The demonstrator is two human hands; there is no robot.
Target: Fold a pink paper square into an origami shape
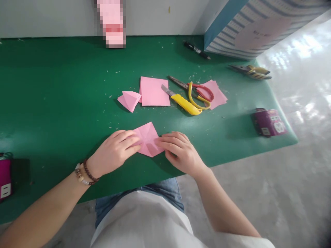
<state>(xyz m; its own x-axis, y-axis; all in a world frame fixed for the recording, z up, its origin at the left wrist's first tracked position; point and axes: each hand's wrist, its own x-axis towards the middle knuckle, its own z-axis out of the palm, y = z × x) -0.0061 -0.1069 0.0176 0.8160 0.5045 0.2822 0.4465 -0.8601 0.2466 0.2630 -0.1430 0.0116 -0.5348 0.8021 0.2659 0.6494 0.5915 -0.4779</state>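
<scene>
A creased square of pink paper (pixel 148 139) lies on the green tabletop between my hands, turned cornerwise, with fold lines meeting near its middle. My left hand (pixel 117 148) has its fingers closed on the left corner. At the right corner, the fingers of my right hand (pixel 181 150) pinch the sheet, thumb tucked below. Just beyond are a folded pink paper piece (pixel 130 100) and a stack of pink paper squares (pixel 153 91). A yellow-handled utility knife (pixel 184 104) rests partly on that stack.
Scissors (pixel 198 91) lie over more pink sheets (pixel 218 94). Farther back are a black pen (pixel 196 50), pliers (pixel 250 71) and a striped paper bag (pixel 240 31). Purple boxes stand at right (pixel 270 122) and far left (pixel 5 177). The table's right edge borders the floor.
</scene>
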